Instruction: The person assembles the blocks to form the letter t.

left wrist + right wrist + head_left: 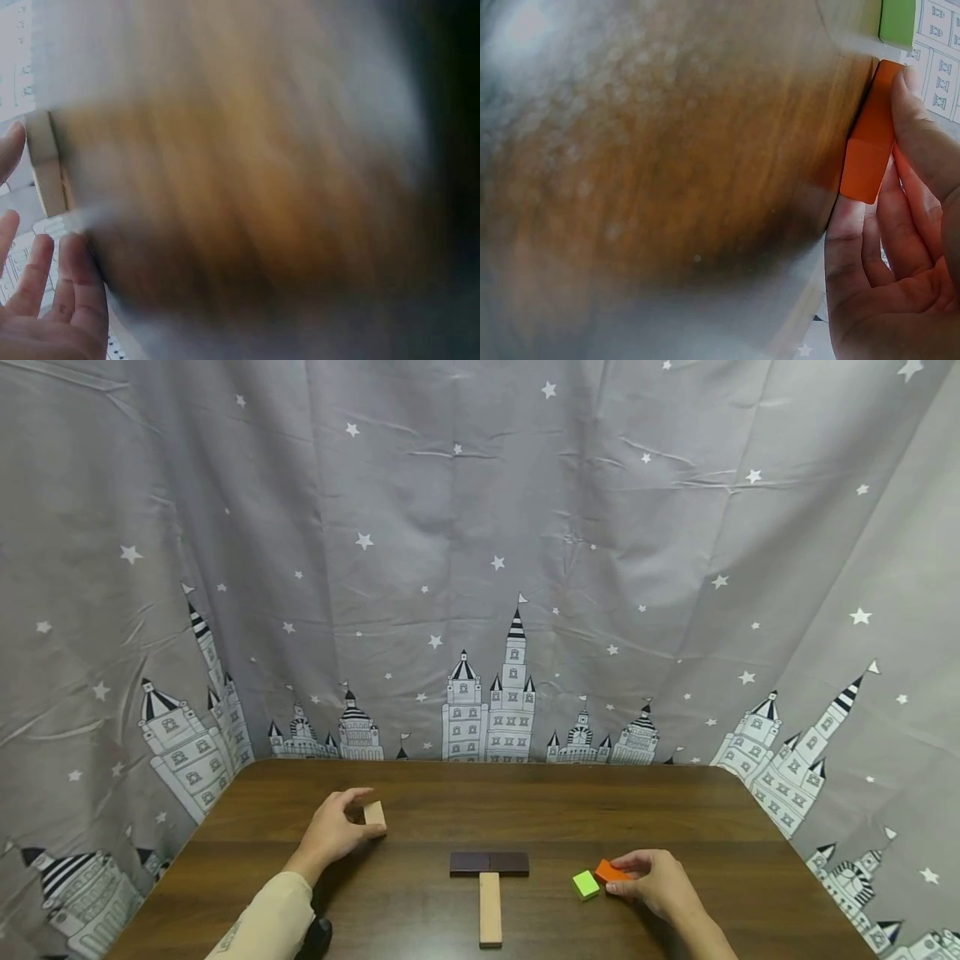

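At the left of the table my left hand reaches round a pale wooden block, thumb and fingers spread apart on either side of it. In the left wrist view the fingers are nearly straight, and the block lies in the gap beside the thumb. My right hand pinches an orange block between thumb and fingers, low over the table. The right wrist view shows the thumb pressed along one side of the orange block. A lime green block lies just left of it.
Two dark brown blocks lie end to end near the middle of the wooden table. A long pale block runs from them towards me, making a T. Behind the table hangs a grey curtain with castles and stars.
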The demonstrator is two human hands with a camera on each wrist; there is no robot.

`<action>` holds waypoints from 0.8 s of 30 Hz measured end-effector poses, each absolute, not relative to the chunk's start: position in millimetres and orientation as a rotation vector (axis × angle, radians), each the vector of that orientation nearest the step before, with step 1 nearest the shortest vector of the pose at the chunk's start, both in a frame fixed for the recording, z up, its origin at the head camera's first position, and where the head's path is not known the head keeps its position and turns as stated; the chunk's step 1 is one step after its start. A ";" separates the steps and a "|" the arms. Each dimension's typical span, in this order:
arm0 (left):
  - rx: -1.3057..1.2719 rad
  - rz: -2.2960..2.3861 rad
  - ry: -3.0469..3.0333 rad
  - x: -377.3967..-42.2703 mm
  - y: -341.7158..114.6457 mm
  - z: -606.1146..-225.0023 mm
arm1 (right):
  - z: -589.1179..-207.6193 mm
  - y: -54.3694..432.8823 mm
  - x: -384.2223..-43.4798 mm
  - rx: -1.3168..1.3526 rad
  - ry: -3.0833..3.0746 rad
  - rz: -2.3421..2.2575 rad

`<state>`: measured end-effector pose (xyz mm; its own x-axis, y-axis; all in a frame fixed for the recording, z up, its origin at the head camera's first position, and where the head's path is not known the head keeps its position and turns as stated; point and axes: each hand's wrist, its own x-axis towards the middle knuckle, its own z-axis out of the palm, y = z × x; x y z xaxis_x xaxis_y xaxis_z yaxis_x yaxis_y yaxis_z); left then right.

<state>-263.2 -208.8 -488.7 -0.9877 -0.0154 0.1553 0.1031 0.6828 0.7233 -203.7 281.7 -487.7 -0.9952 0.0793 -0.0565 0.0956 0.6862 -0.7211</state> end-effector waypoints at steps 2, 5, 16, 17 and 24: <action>-0.056 -1.175 -2.790 -262.9 -212.3 -489.5 | -487.7 281.1 -203.4 0.148 2.861 -1.230; -0.054 -1.155 -2.851 -263.1 -214.1 -489.4 | -487.6 280.7 -203.1 0.149 2.860 -1.234; -0.015 -1.276 -2.784 -263.3 -205.9 -487.3 | -487.3 281.3 -203.2 0.143 2.866 -1.240; -0.009 -1.310 -2.764 -263.4 -204.6 -487.4 | -487.4 281.5 -203.2 0.144 2.866 -1.240; -0.024 -1.406 -2.689 -263.5 -196.0 -488.4 | -487.6 281.1 -202.8 0.151 2.864 -1.249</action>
<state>-263.5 -196.0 -488.4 -0.9942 -0.0352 0.1017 0.0634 0.5718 0.8180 -202.8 281.1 -487.6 -0.9952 0.0831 -0.0512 0.0941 0.6764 -0.7305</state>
